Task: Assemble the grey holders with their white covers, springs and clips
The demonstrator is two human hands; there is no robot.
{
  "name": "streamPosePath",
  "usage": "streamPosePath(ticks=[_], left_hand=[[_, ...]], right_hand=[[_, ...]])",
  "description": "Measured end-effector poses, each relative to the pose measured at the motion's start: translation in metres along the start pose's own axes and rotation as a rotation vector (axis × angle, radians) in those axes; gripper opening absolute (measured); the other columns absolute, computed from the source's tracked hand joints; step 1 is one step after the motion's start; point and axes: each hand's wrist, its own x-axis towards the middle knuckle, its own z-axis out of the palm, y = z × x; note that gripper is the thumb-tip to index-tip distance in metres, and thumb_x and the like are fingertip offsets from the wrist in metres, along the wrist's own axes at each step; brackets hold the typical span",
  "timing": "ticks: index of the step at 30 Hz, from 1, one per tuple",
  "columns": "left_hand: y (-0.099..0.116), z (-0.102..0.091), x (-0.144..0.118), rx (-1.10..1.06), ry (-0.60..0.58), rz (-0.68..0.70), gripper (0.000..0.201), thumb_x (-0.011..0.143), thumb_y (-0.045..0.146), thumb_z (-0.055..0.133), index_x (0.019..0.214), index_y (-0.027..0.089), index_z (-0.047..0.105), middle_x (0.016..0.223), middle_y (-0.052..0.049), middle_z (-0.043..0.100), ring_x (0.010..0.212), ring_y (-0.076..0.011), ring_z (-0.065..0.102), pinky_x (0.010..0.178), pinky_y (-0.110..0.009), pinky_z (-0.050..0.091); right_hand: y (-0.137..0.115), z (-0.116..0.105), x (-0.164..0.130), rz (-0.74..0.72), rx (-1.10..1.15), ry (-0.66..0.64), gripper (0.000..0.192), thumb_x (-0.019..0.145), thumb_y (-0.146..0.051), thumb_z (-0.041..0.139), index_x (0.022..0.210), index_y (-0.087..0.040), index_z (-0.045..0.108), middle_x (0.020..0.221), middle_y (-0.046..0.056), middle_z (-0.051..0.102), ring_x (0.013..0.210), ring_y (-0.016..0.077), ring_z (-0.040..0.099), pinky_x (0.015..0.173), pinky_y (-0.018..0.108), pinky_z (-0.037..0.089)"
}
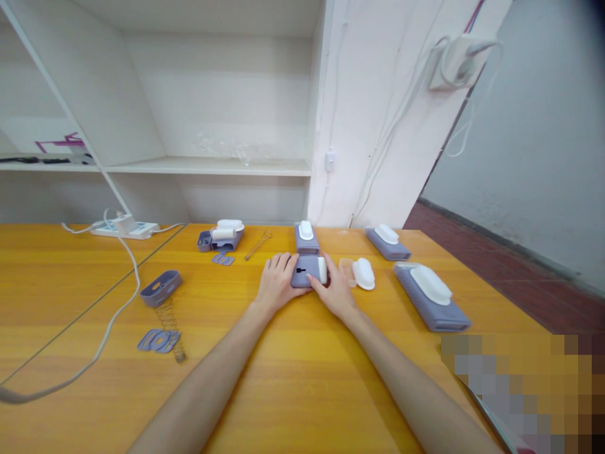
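Note:
A grey-purple plastic case (307, 277) with a small black slot lies on the table between my hands. My left hand (278, 284) is closed around its left side. Its right end has a white piece (322, 270), where the fingers of my right hand (339, 293) grip, with the thumb on the case's face. Just behind stands another grey-purple case with a white oval top (306, 231). To the right of my right hand lie a white oval cap (363, 274) and a translucent piece (348, 272).
Two finished-looking cases (432, 302) (387, 243) lie at right. Loose parts at left include a grey-purple cover (161, 288), a spring (170, 328) and flat plates (158, 340). More parts (227, 236) and a spring (258, 246) lie behind. A cable (135, 265) runs from a power strip (125, 228).

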Motion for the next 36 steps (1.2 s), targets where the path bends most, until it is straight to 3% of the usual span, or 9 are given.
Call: streamPosePath(ticks=[13,28,36], left_hand=[[0.0,0.001,0.0,0.015,0.01,0.014,0.069,0.071,0.061,0.057,0.121,0.015,0.048,0.114,-0.014,0.055,0.103,-0.0295,0.048,0.087,-0.041,0.037],[-0.002,0.002,-0.001,0.013,-0.002,0.043,0.069,0.071,0.061,0.057,0.122,0.015,0.047,0.115,-0.014,0.054,0.104,-0.0297,0.047,0.087,-0.041,0.037],[-0.002,0.001,0.0,0.018,-0.024,0.044,0.07,0.068,0.059,0.062,0.121,0.015,0.048,0.114,-0.013,0.054,0.103,-0.0295,0.047,0.087,-0.041,0.037]], right_hand=[[0.0,0.0,0.0,-0.001,-0.032,0.02,0.068,0.077,-0.04,0.059,0.136,-0.017,0.036,0.132,0.012,0.05,0.12,0.0246,0.048,0.101,0.04,0.038],[-0.008,-0.004,0.0,0.009,-0.042,0.059,0.052,0.073,-0.045,0.064,0.118,-0.02,0.051,0.105,0.007,0.064,0.092,0.0218,0.062,0.082,0.035,0.049],[-0.007,-0.005,-0.001,0.009,-0.083,0.037,0.055,0.075,-0.044,0.062,0.122,-0.02,0.048,0.11,0.008,0.063,0.098,0.0235,0.06,0.085,0.037,0.048]])
